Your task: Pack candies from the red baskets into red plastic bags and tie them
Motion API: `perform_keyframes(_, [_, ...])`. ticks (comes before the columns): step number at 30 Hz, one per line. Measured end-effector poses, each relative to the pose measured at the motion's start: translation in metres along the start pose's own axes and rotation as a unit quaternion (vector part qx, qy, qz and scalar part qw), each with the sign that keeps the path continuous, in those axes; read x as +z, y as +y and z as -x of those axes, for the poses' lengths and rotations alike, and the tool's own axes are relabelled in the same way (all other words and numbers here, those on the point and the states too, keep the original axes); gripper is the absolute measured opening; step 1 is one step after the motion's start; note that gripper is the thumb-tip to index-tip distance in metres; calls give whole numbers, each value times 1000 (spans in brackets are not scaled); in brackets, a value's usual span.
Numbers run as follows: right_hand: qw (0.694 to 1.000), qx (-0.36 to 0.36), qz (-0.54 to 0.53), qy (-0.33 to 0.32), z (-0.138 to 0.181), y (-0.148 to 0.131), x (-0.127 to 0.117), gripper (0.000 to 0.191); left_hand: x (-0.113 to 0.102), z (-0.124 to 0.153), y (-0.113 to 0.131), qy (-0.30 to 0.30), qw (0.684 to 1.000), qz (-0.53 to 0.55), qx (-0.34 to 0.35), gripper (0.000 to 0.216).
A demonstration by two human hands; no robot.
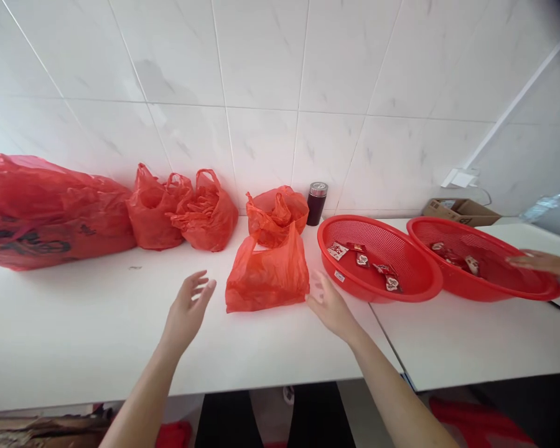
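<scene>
On the white table in front of me stands a red plastic bag (267, 277), its handles drawn up toward the back. My left hand (190, 310) hovers to the left of the bag, apart from it, with nothing in it and its fingers loosely curled and spread. At the bag's right edge is my right hand (327, 306), fingers apart and holding nothing; I cannot tell whether the fingertips touch the plastic. Just behind the bag sits another red plastic bag (280, 211) with crumpled plastic in its mouth.
Right of the bags are a red basket (350, 227) and a second red basket (424, 227), both holding small packets. Another person's hand (534, 261) reaches into the second. A dark flask (316, 205), a cardboard box (462, 211) and several filled red bags (210, 214) line the wall.
</scene>
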State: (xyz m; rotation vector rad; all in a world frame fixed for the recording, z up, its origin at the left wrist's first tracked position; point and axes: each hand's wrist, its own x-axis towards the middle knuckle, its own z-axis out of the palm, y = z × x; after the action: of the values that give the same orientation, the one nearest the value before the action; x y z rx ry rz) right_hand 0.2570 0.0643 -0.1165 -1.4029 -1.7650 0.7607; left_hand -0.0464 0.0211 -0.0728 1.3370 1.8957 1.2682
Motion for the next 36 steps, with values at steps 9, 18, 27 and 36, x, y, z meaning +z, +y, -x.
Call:
perform_keyframes(9, [988, 51, -65, 133, -125, -71, 22, 66, 92, -100, 51, -58, 998, 10, -28, 42])
perform_keyframes(18, [961, 5, -266, 72, -112, -56, -9, 30, -2, -64, 65, -94, 950, 295, 45, 26])
perform_keyframes(27, [897, -86, -431, -49, -56, -101, -52, 8, -52, 2, 65, -432, 897, 60, 69, 23])
perform_keyframes(36, [920, -122, -357, -109, -35, -122, -64, 12, -62, 33, 69, -238, 958, -52, 154, 34])
